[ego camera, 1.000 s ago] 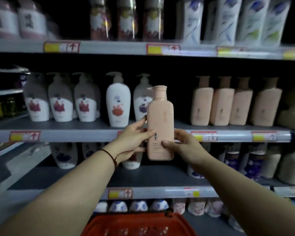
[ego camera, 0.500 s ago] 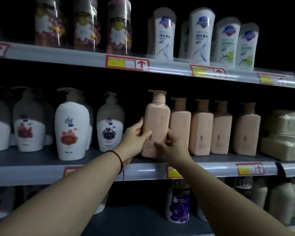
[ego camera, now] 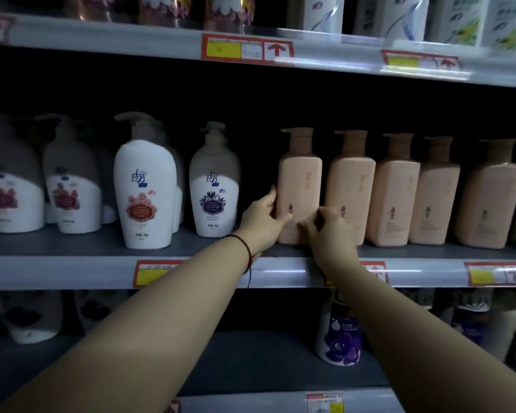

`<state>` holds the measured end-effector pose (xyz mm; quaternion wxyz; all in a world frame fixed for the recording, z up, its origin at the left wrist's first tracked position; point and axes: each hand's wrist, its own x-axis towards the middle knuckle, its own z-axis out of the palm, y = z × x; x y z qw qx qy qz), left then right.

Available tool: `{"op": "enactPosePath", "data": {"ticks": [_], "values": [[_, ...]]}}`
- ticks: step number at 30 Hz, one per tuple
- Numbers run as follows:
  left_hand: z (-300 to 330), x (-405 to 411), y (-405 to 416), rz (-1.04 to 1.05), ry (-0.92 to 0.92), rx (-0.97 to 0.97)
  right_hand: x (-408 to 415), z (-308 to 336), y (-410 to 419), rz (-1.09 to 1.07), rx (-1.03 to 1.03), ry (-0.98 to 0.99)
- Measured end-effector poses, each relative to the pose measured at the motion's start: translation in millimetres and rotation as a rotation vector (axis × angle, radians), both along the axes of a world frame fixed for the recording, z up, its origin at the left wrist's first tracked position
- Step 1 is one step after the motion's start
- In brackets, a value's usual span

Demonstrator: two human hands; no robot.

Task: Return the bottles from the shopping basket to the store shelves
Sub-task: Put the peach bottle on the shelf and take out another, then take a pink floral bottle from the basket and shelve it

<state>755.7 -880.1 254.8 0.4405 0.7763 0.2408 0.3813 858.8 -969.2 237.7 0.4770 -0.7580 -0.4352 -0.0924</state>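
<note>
A peach pump bottle [ego camera: 300,180] stands upright on the middle shelf [ego camera: 72,271], at the left end of a row of matching peach bottles [ego camera: 396,189]. My left hand [ego camera: 262,219] wraps its lower left side. My right hand [ego camera: 329,228] holds its lower right front, partly covering the neighbouring bottle's base. Both hands hide the bottle's bottom edge, so I cannot tell whether it rests fully on the shelf. The shopping basket is out of view.
White pump bottles [ego camera: 145,189] stand to the left on the same shelf, with a narrow gap before the peach row. The upper shelf [ego camera: 325,55] carries more bottles. A white bottle with a purple flower [ego camera: 338,338] stands on the lower shelf.
The peach bottle went from held in front of the shelf edge to standing in the row on the middle shelf. The view moved closer and up; the red basket dropped out of sight.
</note>
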Motion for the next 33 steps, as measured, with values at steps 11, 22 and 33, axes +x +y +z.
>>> {"op": "enactPosePath", "data": {"ticks": [11,22,33], "values": [[-38,-124,-64,0.355,0.575,0.906,-75,-55,-52,0.093,0.043,-0.496],[-263,-238,-124,0.218,0.941,0.454,-170,-219,-109,0.476,-0.844,-0.765],[-441,-239,-111,0.192,1.055,-0.389,-160,-361,-78,0.545,-1.393,-0.696]]}}
